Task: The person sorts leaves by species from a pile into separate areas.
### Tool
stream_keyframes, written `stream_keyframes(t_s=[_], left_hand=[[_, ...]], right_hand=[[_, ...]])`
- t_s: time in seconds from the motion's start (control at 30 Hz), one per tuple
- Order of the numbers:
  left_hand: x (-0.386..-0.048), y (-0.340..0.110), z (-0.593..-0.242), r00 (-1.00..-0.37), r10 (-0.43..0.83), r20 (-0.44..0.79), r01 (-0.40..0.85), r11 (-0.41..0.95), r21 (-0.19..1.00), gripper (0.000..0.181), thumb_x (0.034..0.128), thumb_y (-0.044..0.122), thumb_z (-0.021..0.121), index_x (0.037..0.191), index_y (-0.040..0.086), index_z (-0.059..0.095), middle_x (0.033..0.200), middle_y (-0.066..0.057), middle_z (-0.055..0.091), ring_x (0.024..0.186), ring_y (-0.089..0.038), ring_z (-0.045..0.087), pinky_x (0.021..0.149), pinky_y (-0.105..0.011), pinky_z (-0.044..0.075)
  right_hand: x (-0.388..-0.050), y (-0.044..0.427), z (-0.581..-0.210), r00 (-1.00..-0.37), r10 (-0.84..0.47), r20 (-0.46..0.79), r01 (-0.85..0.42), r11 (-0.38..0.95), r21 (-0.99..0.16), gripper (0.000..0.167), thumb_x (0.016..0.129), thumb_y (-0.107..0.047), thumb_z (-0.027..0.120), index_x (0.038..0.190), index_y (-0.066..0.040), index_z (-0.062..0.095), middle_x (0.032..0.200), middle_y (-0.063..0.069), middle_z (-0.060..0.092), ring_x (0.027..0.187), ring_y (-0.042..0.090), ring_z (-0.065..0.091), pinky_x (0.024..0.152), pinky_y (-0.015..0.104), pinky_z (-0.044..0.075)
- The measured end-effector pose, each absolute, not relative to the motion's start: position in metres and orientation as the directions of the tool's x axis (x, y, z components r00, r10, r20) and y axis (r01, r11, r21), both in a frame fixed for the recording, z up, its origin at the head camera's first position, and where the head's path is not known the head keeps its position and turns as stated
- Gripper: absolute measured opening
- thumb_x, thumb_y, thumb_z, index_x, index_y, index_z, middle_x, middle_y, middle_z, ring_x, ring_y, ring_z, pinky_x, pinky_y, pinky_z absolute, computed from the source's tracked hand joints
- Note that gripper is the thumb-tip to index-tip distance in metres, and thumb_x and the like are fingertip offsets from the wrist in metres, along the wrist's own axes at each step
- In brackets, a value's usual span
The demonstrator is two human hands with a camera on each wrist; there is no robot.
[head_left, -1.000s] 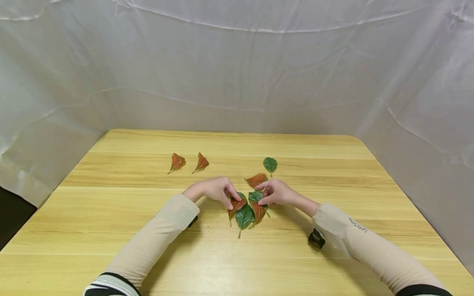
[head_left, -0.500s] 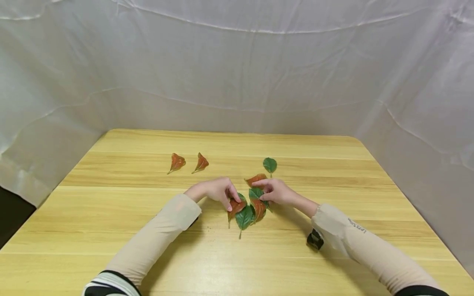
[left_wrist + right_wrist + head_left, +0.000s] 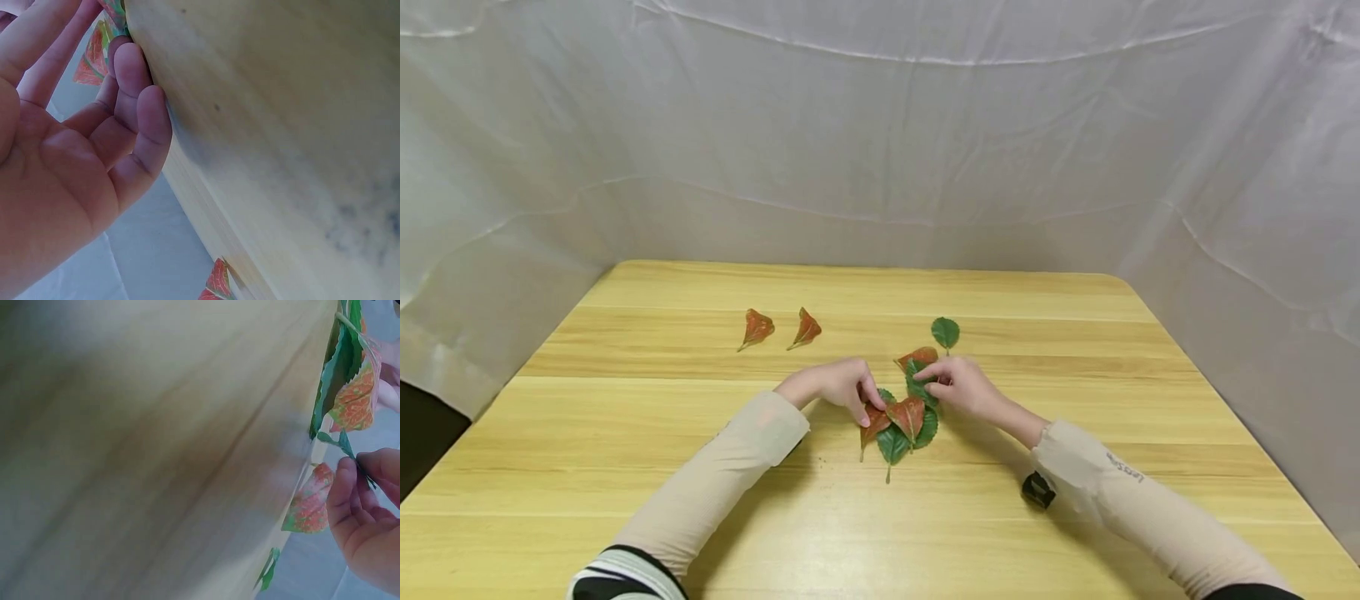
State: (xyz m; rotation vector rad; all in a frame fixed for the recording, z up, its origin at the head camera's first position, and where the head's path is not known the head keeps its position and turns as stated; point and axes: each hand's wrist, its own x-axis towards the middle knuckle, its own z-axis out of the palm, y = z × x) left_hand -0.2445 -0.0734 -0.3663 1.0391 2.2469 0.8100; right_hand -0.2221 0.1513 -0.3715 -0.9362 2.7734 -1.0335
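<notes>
Head: the left hand [image 3: 844,388] holds a red leaf [image 3: 874,422] at the left of the pile [image 3: 908,415] on the table [image 3: 880,533]. The right hand [image 3: 967,388] pinches a green leaf [image 3: 917,383] just beyond the pile. Two outer red leaves [image 3: 758,327] lie well apart, beyond the pile to its left.

Left wrist: the left hand's pinch is cut off; its other fingers bend.

Right wrist: thumb and fingertip meet narrowly on the green leaf, beside the pile.

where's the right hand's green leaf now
In the head view, the green leaf is right of centre, pinched by the right hand, partly hiding a red leaf.
</notes>
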Motion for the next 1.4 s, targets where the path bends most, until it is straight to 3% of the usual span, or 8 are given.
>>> stream_keyframes(t_s=[0.23, 0.4, 0.5, 0.67, 0.97, 1.17, 1.27, 1.4], left_hand=[[-0.244, -0.072, -0.366, -0.576, 0.788, -0.22, 0.477, 0.541, 0.692, 0.029, 0.0677, -0.002, 0.074, 0.096, -0.002, 0.068, 0.095, -0.01, 0.066, 0.062, -0.002, 0.046, 0.056, -0.016, 0.041], [-0.244, -0.073, -0.366, -0.577, 0.787, -0.22, 0.462, 0.536, 0.706, 0.029, 0.0677, -0.004, 0.074, 0.096, -0.003, 0.067, 0.094, -0.011, 0.066, 0.06, -0.002, 0.044, 0.054, -0.016, 0.039], [-0.244, -0.073, -0.366, -0.574, 0.79, -0.218, 0.458, 0.53, 0.714, 0.03, 0.0677, -0.003, 0.074, 0.097, -0.002, 0.068, 0.094, -0.01, 0.066, 0.06, -0.002, 0.044, 0.054, -0.016, 0.039], [-0.244, -0.073, -0.367, -0.573, 0.79, -0.219, 0.453, 0.528, 0.718, 0.03, 0.0675, -0.003, 0.074, 0.096, -0.001, 0.068, 0.094, -0.009, 0.066, 0.065, -0.002, 0.051, 0.057, -0.017, 0.043], [-0.242, -0.073, -0.365, -0.585, 0.777, -0.233, 0.44, 0.545, 0.713, 0.03, 0.0674, -0.003, 0.074, 0.097, 0.0, 0.068, 0.094, -0.007, 0.066, 0.067, -0.003, 0.051, 0.058, -0.017, 0.042], [-0.242, -0.073, -0.364, -0.585, 0.773, -0.247, 0.444, 0.559, 0.7, 0.032, 0.0666, -0.003, 0.075, 0.098, 0.002, 0.068, 0.088, -0.004, 0.065, 0.06, -0.003, 0.043, 0.054, -0.016, 0.038], [-0.242, -0.072, -0.363, -0.583, 0.773, -0.251, 0.449, 0.564, 0.694, 0.032, 0.0667, -0.003, 0.075, 0.098, 0.002, 0.068, 0.093, -0.006, 0.066, 0.064, -0.002, 0.047, 0.056, -0.016, 0.04], [-0.242, -0.072, -0.362, -0.574, 0.778, -0.254, 0.451, 0.56, 0.695, 0.031, 0.0671, -0.003, 0.074, 0.098, 0.001, 0.068, 0.096, -0.009, 0.065, 0.067, -0.002, 0.05, 0.058, -0.016, 0.04]], right_hand=[[-0.22, 0.159, -0.369, -0.819, -0.547, 0.174, -0.523, 0.586, -0.619, 0.018, 0.08, 0.007, 0.057, 0.094, 0.005, 0.067, 0.059, 0.005, 0.056, 0.044, 0.004, 0.036, 0.043, 0.019, 0.033], [-0.219, 0.167, -0.367, -0.852, -0.494, 0.172, -0.473, 0.587, -0.657, 0.015, 0.078, 0.007, 0.059, 0.09, 0.006, 0.067, 0.075, 0.01, 0.064, 0.056, 0.008, 0.049, 0.052, 0.02, 0.043], [-0.219, 0.172, -0.367, -0.87, -0.464, 0.169, -0.448, 0.597, -0.666, 0.008, 0.078, 0.002, 0.063, 0.084, 0.003, 0.068, 0.078, 0.008, 0.065, 0.065, 0.011, 0.056, 0.06, 0.022, 0.047], [-0.221, 0.182, -0.366, -0.893, -0.426, 0.142, -0.397, 0.6, -0.694, 0.006, 0.076, -0.007, 0.07, 0.076, -0.001, 0.067, 0.074, 0.004, 0.064, 0.065, 0.014, 0.057, 0.06, 0.024, 0.048], [-0.231, 0.199, -0.362, -0.964, -0.266, 0.031, -0.181, 0.562, -0.807, 0.018, 0.076, 0.001, 0.067, 0.091, 0.009, 0.062, 0.097, 0.021, 0.057, 0.068, 0.019, 0.062, 0.057, 0.027, 0.051], [-0.243, 0.212, -0.361, -0.98, -0.198, 0.009, -0.122, 0.568, -0.814, 0.028, 0.08, 0.002, 0.061, 0.107, 0.01, 0.059, 0.119, 0.028, 0.049, 0.081, 0.024, 0.061, 0.063, 0.027, 0.05], [-0.25, 0.217, -0.36, -0.986, -0.168, 0.02, -0.113, 0.566, -0.817, 0.033, 0.08, 0.003, 0.061, 0.112, 0.01, 0.056, 0.117, 0.028, 0.05, 0.084, 0.025, 0.06, 0.065, 0.026, 0.05], [-0.259, 0.222, -0.359, -0.989, -0.142, 0.036, -0.113, 0.578, -0.808, 0.034, 0.08, 0.002, 0.062, 0.114, 0.008, 0.056, 0.104, 0.025, 0.058, 0.076, 0.019, 0.057, 0.064, 0.025, 0.048]])
